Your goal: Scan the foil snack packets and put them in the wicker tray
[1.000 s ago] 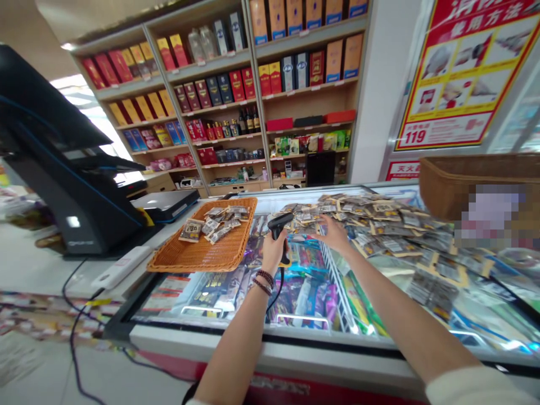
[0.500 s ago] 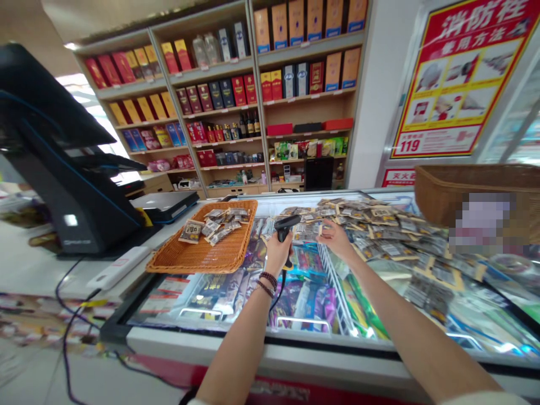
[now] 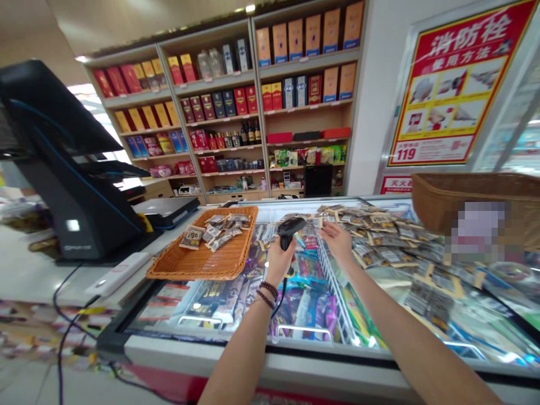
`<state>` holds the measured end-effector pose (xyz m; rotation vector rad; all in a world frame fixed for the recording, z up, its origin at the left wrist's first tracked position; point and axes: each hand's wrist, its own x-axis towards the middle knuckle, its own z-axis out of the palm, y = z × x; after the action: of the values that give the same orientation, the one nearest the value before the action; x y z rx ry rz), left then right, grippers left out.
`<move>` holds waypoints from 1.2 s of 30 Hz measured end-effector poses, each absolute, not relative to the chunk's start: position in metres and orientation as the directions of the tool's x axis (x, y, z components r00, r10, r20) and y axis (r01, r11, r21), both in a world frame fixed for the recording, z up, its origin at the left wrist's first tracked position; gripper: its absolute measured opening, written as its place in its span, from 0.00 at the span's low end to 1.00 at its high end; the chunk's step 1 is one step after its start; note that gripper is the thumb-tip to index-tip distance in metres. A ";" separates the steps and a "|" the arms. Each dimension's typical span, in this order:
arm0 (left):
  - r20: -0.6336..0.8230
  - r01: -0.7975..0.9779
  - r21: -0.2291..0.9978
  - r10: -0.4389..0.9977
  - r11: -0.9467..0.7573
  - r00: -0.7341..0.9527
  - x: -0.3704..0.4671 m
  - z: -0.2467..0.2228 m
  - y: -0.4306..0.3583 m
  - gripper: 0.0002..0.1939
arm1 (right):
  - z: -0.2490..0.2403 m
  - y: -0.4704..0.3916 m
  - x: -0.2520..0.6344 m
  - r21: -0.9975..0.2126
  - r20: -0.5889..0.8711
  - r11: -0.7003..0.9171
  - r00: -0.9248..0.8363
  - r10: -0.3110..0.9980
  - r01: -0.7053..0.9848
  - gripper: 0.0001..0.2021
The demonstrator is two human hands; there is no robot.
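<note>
My left hand [image 3: 278, 261] is wrapped round the handle of a black barcode scanner [image 3: 291, 226], its head tipped towards the right. A cable hangs from the scanner's handle. My right hand [image 3: 337, 241] pinches the edge of a small snack packet [image 3: 312, 226] between thumb and fingers, just in front of the scanner's head. Many similar packets [image 3: 379, 222] lie heaped on the glass to the right of my right hand. Left of the scanner, an orange wicker basket [image 3: 185, 269] holds several packets [image 3: 219, 230] at its far end.
Beneath my hands is a glass-topped freezer [image 3: 202, 329] with wrapped goods inside. A black checkout terminal [image 3: 80, 197], a flat scale [image 3: 169, 208] and a white power strip [image 3: 120, 274] stand at left. A brown basket [image 3: 434, 194] sits at right, shelves [image 3: 307, 109] behind.
The scanner's head has turned a little towards the packet, and the right hand stays close beside it. The view has tilted slightly upward. Packets in the wicker basket look unchanged.
</note>
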<state>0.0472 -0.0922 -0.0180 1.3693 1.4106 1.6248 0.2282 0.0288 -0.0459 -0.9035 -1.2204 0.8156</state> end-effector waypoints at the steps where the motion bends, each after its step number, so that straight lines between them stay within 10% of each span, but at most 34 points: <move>1: 0.323 0.191 0.942 0.901 -0.277 -0.290 0.048 -0.018 -0.092 0.22 | -0.045 0.030 0.230 -0.903 0.415 0.429 0.190 0.890 -0.035 0.21; 24: 0.315 0.206 0.936 0.940 -0.285 -0.133 0.057 -0.021 -0.089 0.23 | -0.063 0.053 0.239 -0.843 0.502 0.536 0.292 0.814 -0.045 0.22; 36: 0.404 0.258 0.910 0.831 -0.324 -0.381 0.006 0.033 -0.097 0.19 | -0.055 0.056 0.191 -0.833 0.309 0.434 0.363 0.879 -0.342 0.29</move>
<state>0.0057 -0.0973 0.0332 1.4017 1.4774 1.7520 0.1907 0.0559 -0.0546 -0.7491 -0.8550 0.8878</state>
